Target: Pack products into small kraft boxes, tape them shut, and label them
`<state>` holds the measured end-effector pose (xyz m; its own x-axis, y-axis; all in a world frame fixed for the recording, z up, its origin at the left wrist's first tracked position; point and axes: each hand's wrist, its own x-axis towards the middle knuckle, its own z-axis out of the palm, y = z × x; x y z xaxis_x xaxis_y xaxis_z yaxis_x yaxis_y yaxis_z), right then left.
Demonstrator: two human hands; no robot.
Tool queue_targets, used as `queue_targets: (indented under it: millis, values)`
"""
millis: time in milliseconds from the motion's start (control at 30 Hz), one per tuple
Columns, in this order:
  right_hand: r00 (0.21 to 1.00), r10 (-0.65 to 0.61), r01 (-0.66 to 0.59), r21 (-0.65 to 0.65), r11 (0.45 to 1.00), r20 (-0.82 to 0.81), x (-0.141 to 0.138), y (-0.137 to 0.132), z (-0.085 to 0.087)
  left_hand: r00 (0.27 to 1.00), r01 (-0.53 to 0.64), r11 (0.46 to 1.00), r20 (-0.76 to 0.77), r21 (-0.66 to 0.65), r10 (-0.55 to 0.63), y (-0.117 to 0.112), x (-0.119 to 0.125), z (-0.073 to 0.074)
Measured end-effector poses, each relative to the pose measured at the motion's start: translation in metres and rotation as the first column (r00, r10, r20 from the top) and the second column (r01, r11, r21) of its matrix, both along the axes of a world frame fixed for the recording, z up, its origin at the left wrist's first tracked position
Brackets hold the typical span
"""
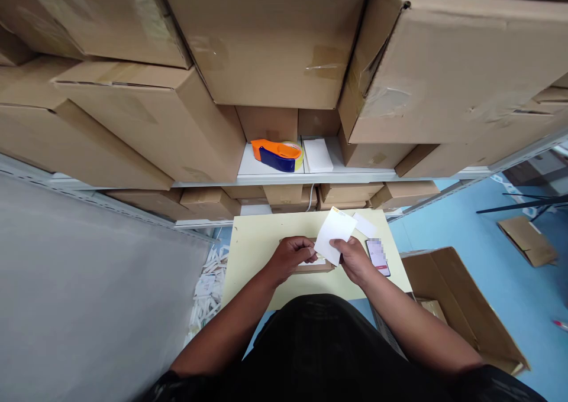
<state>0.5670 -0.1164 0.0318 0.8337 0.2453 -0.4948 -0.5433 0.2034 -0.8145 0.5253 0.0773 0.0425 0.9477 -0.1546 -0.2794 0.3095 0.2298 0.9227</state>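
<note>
A white label (pixel 336 234), with small orange print at its top corner, is held tilted above the table. My right hand (pixel 354 260) grips its lower right part, thumb on top. At its lower left edge, the fingers of my left hand (pixel 293 258) are pinched together, seemingly on that edge; the exact contact is too small to make out. Under both hands lies a small brown cardboard box (pixel 313 268), partly hidden, with something white on its upper face. Beside my right hand, a phone (pixel 377 257) with a lit screen rests on the table.
The cream table (pixel 252 236) also bears a white paper (pixel 365 225). On the shelf (pixel 248 168) behind are an orange and blue tape dispenser (pixel 277 155), a white paper stack (pixel 318 155) and large cartons (pixel 275 41). An open carton (pixel 457 295) stands right; paper scraps (pixel 208 289) lie left.
</note>
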Motion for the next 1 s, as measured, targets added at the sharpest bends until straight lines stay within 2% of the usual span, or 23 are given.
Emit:
queue_targets:
  millis: [233,433,633,733,833,1000]
  values:
    - [0.999,-0.006,0.007,0.018,1.000,-0.044,-0.004,-0.005,-0.008,1.000,0.019,1.000,0.018,0.002,-0.019,-0.004,0.000,-0.002]
    - [0.998,0.016,-0.017,-0.017,1.000,-0.067,-0.007,-0.006,-0.013,0.998,0.022,0.999,0.053,0.039,-0.024,-0.009,-0.001,-0.006]
    - [0.977,0.124,-0.119,0.035,0.992,-0.173,-0.014,0.002,-0.008,0.993,-0.001,1.000,0.120,0.028,-0.002,-0.014,-0.003,-0.010]
    - [0.975,0.134,-0.128,0.041,0.991,-0.177,-0.017,0.005,-0.006,0.992,-0.006,1.000,0.129,0.019,0.004,-0.015,-0.004,-0.010]
    - [0.984,0.102,-0.104,-0.004,0.995,-0.148,-0.017,0.005,-0.007,0.995,-0.024,0.999,0.102,0.028,0.021,-0.015,-0.005,-0.010]
    - [0.999,-0.043,0.045,-0.121,0.992,0.017,-0.013,-0.002,-0.007,0.995,-0.088,0.996,0.041,0.015,0.087,-0.012,-0.007,-0.012]
